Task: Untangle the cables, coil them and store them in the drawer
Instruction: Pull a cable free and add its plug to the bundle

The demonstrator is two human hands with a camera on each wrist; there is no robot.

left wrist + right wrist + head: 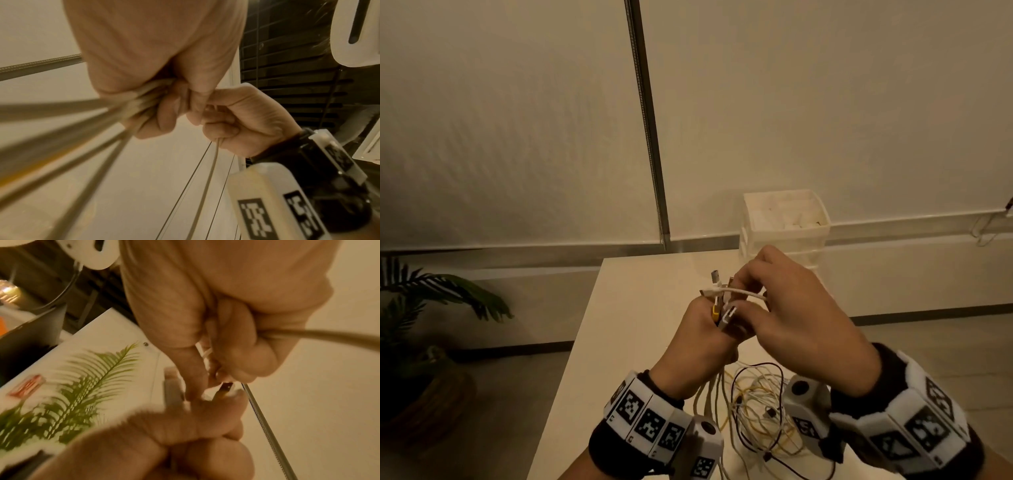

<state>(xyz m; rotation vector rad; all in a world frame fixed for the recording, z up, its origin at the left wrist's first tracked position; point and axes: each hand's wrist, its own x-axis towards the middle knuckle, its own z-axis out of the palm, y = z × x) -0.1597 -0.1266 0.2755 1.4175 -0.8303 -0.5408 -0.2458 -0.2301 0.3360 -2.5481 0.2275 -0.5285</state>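
My left hand is a fist gripping a bundle of cables near their plug ends, held above the white table. Several connectors stick up out of the fist: white ones, a yellow one, a flat USB plug. My right hand sits right against them, its fingers pinching one white cable that lies across the plugs. The remaining lengths hang down into a tangled heap of white, yellow and dark wires on the table below my wrists. The white drawer unit stands behind my hands.
The drawer unit's top tray is open-topped and holds pale items. A potted palm stands on the floor to the left of the table. A metal pole runs up the wall behind. The table's left edge lies close to my left wrist.
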